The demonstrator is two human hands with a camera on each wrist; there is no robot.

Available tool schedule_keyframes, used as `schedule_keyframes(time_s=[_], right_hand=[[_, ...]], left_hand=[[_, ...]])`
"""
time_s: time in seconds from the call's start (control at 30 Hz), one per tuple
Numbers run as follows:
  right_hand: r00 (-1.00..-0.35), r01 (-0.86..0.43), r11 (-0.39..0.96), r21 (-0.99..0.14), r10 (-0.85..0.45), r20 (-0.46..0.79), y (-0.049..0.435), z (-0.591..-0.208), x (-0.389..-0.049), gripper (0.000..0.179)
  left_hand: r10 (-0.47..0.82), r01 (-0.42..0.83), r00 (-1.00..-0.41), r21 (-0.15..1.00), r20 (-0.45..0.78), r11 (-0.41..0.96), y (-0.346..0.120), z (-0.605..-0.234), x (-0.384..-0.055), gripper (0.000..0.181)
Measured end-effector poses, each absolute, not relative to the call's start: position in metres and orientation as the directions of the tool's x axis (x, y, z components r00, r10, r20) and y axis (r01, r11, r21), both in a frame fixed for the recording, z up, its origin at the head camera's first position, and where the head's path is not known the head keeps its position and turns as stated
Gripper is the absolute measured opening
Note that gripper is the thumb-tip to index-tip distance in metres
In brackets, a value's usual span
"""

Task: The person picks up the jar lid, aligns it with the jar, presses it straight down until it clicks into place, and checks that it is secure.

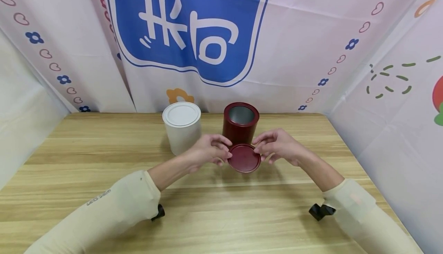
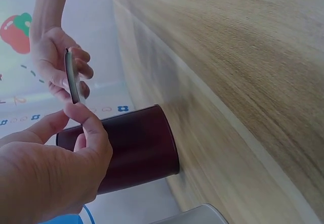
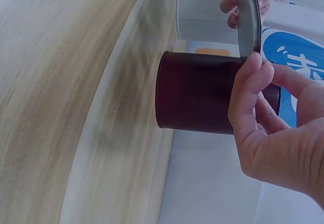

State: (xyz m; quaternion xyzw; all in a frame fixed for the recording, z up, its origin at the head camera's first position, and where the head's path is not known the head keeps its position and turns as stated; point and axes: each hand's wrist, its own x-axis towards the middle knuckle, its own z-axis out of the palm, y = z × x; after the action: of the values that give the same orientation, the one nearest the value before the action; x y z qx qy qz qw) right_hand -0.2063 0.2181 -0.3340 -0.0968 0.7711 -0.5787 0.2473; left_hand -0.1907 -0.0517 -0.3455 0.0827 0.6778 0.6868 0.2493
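Between both hands a round dark red lid (image 1: 244, 158) is held in the air in front of a dark red can (image 1: 239, 131). My left hand (image 1: 211, 149) pinches the lid's left edge, and my right hand (image 1: 278, 146) pinches its right edge. The can stands upright with its top uncovered, showing a grey inside. In the left wrist view the lid (image 2: 72, 76) appears edge-on between the fingers of the two hands. The lid's grey underside (image 3: 248, 24) faces the table in the right wrist view.
A white can (image 1: 182, 131) with its white lid on stands left of the red one. Both cans are near the back edge of the wooden table (image 1: 235, 215). Behind hangs a printed cloth (image 1: 294, 54) with a blue emblem, and more cloth lines the sides.
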Motion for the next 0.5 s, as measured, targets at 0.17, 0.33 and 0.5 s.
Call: schedule_keyframes(time_s=[0.17,0.33,0.5], right_hand=[[-0.874,0.127,0.317,-0.940,-0.412,-0.257,0.2148,-0.3322,-0.2055,0.031],[-0.883,0.127,0.321,-0.939,-0.395,-0.254,0.2124,-0.3286,-0.2042,0.029],[-0.884,0.101,0.326,-0.940,-0.404,-0.235,0.2115,-0.3249,-0.2053,0.029]], left_hand=[[0.437,-0.205,-0.876,0.978,-0.205,0.048,-0.0498,-0.3424,-0.1904,0.029],[0.418,-0.192,-0.887,0.980,-0.197,0.054,-0.0471,-0.3403,-0.1898,0.028],[0.403,-0.168,-0.898,0.984,-0.178,0.060,-0.0462,-0.3375,-0.1911,0.028]])
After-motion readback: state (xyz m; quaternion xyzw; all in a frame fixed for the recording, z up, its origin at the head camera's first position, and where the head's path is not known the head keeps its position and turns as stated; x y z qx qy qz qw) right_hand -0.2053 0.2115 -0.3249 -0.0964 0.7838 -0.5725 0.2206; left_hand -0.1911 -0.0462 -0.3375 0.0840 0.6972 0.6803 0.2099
